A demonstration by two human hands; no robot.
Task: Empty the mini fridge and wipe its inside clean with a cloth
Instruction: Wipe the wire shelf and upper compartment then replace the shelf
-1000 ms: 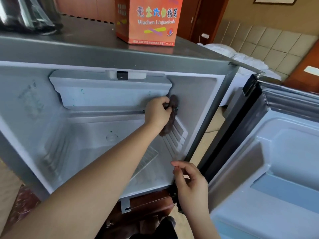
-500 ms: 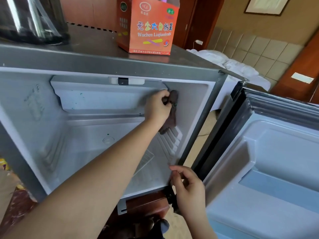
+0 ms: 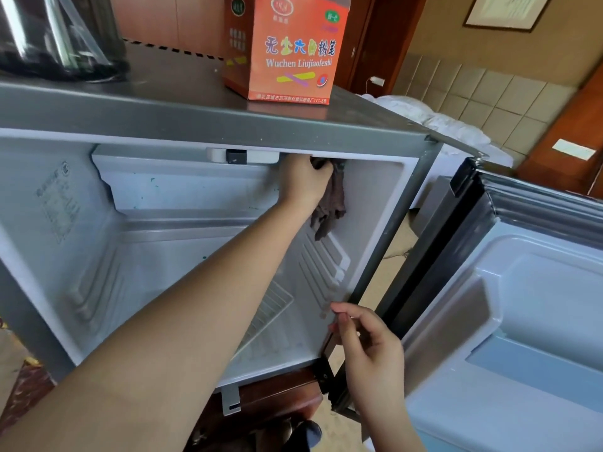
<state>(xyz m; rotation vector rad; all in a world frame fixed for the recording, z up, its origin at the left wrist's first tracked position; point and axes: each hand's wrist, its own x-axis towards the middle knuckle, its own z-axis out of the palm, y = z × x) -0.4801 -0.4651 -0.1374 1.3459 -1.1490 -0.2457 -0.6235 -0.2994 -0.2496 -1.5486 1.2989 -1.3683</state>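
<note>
The grey mini fridge (image 3: 195,120) stands with its door (image 3: 528,288) swung wide to the right. Its white interior holds only a wire shelf (image 3: 270,308) lying low at the bottom. My left hand (image 3: 301,182) reaches deep inside and grips a brown cloth (image 3: 329,207) against the top of the right inner wall, just under the ceiling; the cloth's tail hangs down. My right hand (image 3: 368,347) hovers at the fridge's lower right front corner near the hinge, fingers loosely curled, holding nothing.
An orange cardboard box (image 3: 290,50) and a dark plastic-wrapped item (image 3: 58,37) sit on the fridge top. A white freezer compartment (image 3: 182,181) spans the upper interior. A bed with white linen (image 3: 434,122) lies behind. Dark wooden furniture (image 3: 270,406) is under the fridge.
My left hand has slid the cloth upward along the right inner wall to the top corner. My right hand stays near the lower hinge.
</note>
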